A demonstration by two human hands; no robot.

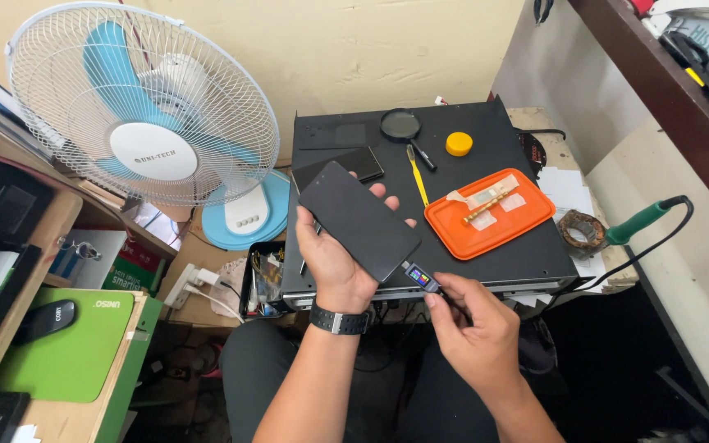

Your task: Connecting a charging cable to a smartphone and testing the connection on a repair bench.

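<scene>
The left hand (334,258), a black watch on its wrist, holds a black flat rectangular smartphone (359,220) from underneath – its fingers (377,190) curl up around the far long edge, the thumb along the near side, and the dark screen faces up, tilted with one corner toward the lap. The phone hovers over the front part of a black flat metal case (469,262) that serves as the desk surface. At the phone's lower end a small black plug-in tester with a lit colour display (420,278) sits in the port. The right hand (473,328) pinches that tester's outer end between thumb and forefinger, fingers narrow and closed on it – a dark cable runs off under the palm.

On the black case lie a second dark phone (346,164) just behind the held one, a black round magnifying glass (404,127), a yellow round cap (459,143), a yellow slim tool (417,176) and an orange rectangular plastic tray (527,221) with small parts in it. A green-handled soldering iron (638,223) rests to the right. A white-and-blue standing fan (145,107) is at the left, above a green mat (75,353).
</scene>
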